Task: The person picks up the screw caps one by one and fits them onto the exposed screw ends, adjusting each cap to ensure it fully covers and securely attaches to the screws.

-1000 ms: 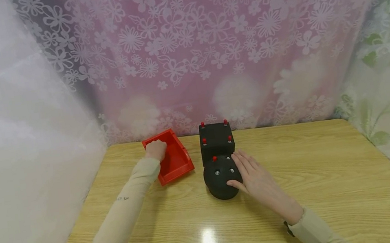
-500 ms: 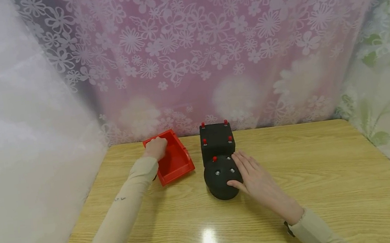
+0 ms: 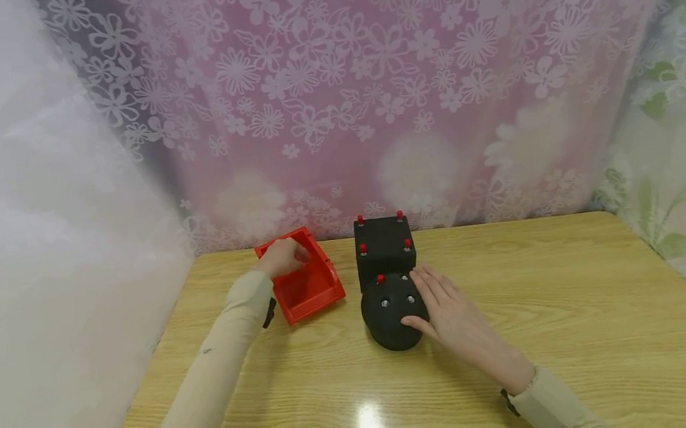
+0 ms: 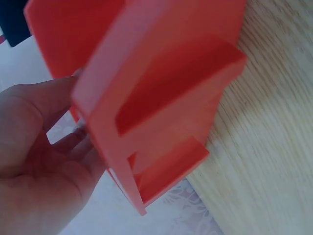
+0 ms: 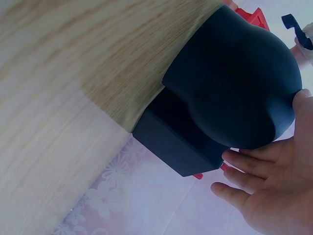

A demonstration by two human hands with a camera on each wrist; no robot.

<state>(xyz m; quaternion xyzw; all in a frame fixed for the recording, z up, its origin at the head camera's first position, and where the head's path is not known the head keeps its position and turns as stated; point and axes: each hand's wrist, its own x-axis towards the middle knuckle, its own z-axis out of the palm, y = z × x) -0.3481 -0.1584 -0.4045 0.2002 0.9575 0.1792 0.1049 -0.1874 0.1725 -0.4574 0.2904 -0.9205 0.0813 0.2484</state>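
My left hand [image 3: 283, 256] reaches over the left side of a red open plastic bin [image 3: 321, 295], fingers bent down inside it. In the left wrist view, the bin's wall [image 4: 161, 83] hides the fingertips, so whether they pinch anything is unclear. My right hand [image 3: 454, 315] rests with straight fingers on the right side of a black rounded dome [image 3: 390, 327], thumb on its top. The dome joins a black box-shaped block [image 3: 382, 234] behind it. Red-capped pegs stand at the block's corners, and one red-capped peg [image 3: 380, 278] stands on the dome beside several silvery spots.
The bin stands on the wooden table [image 3: 563, 301], left of the black piece and close to the back edge. A pink flowered curtain [image 3: 379, 93] hangs behind the table. Pale sheets [image 3: 56, 208] hang at the sides.
My left hand has shifted within the bin, and its fingers now show stretched more toward the bin's right. The right hand keeps its place on the dome.
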